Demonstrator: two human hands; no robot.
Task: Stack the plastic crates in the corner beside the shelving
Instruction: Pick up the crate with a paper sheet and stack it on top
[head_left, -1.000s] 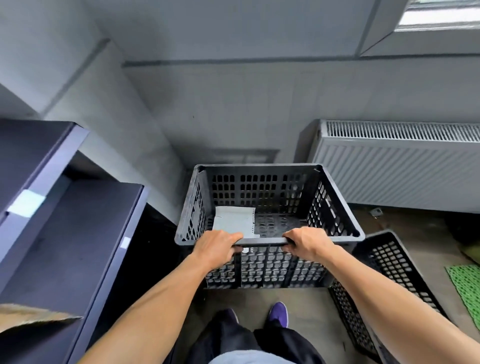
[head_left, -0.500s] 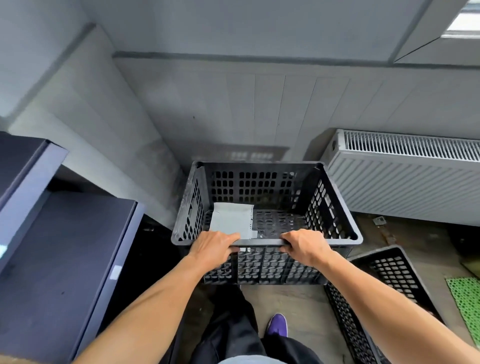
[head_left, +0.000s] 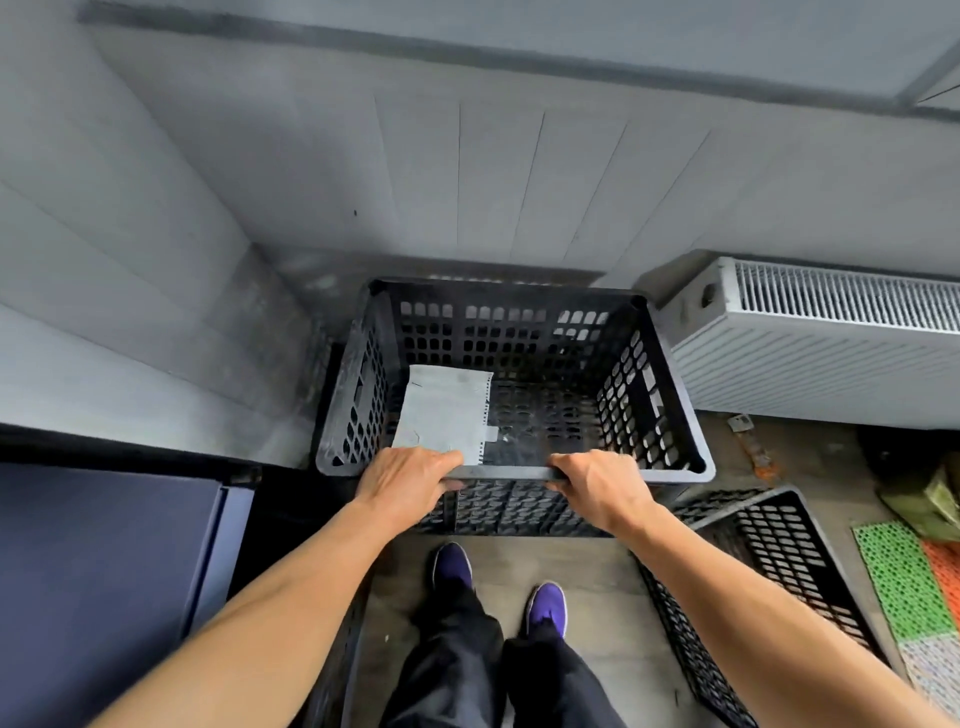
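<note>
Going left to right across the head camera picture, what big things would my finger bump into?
blue shelving → held crate → crate on the floor → green mat

We're looking at a corner of grey panelled walls (head_left: 519, 171), with vertical board seams on the far one. White panel radiator (head_left: 831, 353) sits low on it, right side. Dark blue shelving (head_left: 104, 571) stands along the left wall. Grey-brown plank floor (head_left: 602, 587). Green perforated mat (head_left: 898, 582) touches an orange mat (head_left: 944, 569) at far right. Light is flat and diffuse.
</note>
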